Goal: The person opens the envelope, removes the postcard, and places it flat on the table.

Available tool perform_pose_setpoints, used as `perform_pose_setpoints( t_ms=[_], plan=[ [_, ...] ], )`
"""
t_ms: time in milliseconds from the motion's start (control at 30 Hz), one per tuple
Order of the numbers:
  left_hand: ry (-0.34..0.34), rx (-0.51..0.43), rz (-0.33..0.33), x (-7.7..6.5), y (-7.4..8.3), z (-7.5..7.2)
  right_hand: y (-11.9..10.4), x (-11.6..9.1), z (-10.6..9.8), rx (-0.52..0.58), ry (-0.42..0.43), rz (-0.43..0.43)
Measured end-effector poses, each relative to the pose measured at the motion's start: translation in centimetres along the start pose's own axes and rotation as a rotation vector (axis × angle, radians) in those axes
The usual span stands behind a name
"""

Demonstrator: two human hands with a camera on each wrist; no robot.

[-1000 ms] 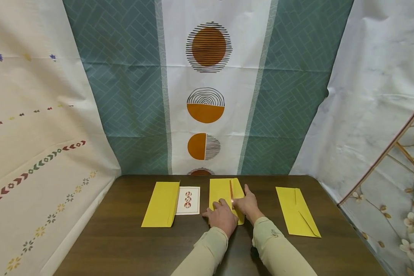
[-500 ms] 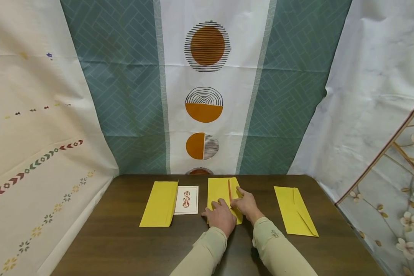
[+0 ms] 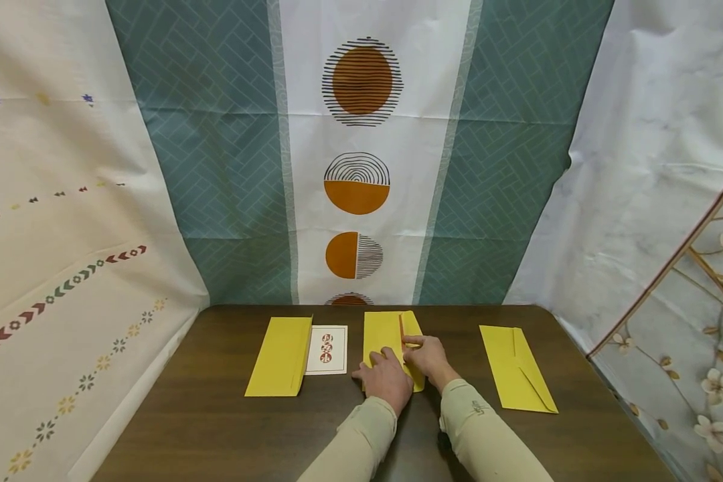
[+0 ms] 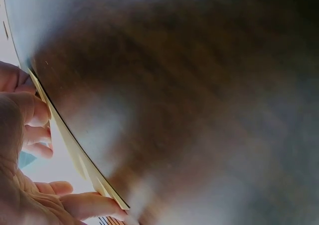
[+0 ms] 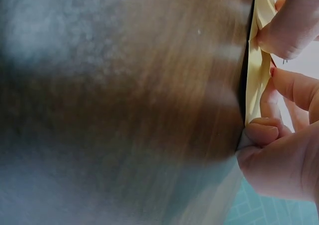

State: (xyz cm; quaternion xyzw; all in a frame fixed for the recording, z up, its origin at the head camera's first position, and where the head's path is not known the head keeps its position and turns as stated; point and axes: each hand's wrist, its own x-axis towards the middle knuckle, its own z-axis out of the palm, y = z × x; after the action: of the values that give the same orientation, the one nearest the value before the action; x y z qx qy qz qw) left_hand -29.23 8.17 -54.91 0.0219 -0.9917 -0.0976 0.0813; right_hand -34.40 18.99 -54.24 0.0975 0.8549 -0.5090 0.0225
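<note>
A yellow envelope [image 3: 379, 331] lies at the table's middle, a narrow red strip [image 3: 400, 324] running along its right part. My left hand [image 3: 387, 375] rests on its lower left part with fingers spread, holding it down. Over the right side, my right hand [image 3: 432, 358] has its bent thumb and fingertips at the strip; whether they pinch it cannot be made out. In the left wrist view the envelope [image 4: 72, 145] shows edge-on beside the left fingers. The right wrist view has the right thumb [image 5: 294, 85] touching a small red bit by the envelope's edge.
To the left lies another yellow envelope [image 3: 279, 358], with a white card [image 3: 334, 361] bearing red round marks against its right edge. A third yellow envelope [image 3: 514, 365] lies on the right. The dark wooden table [image 3: 217, 435] ends at patterned curtains [image 3: 235, 201].
My right fingers have shifted slightly along the red strip, and the index finger has drawn inward over it. The left hand stays put. The head view has swung slightly.
</note>
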Motion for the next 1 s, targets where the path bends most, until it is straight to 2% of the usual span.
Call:
perform_pose_setpoints(
  t_ms=[333,600,833,1000],
  plan=[
    [-0.004,-0.018,0.009,0.0,0.0,0.2,0.5,-0.1,-1.5,0.013,0.037,0.049],
    [-0.05,-0.032,0.018,0.4,-0.6,0.0,0.5,-0.2,-1.9,-0.004,-0.059,0.004],
    [-0.055,-0.017,0.026,0.3,-0.8,-0.2,0.5,-0.1,-1.5,0.018,0.001,0.008],
    [-0.022,-0.021,0.029,0.1,-0.8,0.1,0.5,-0.4,-2.0,0.044,0.058,0.051]
  ],
)
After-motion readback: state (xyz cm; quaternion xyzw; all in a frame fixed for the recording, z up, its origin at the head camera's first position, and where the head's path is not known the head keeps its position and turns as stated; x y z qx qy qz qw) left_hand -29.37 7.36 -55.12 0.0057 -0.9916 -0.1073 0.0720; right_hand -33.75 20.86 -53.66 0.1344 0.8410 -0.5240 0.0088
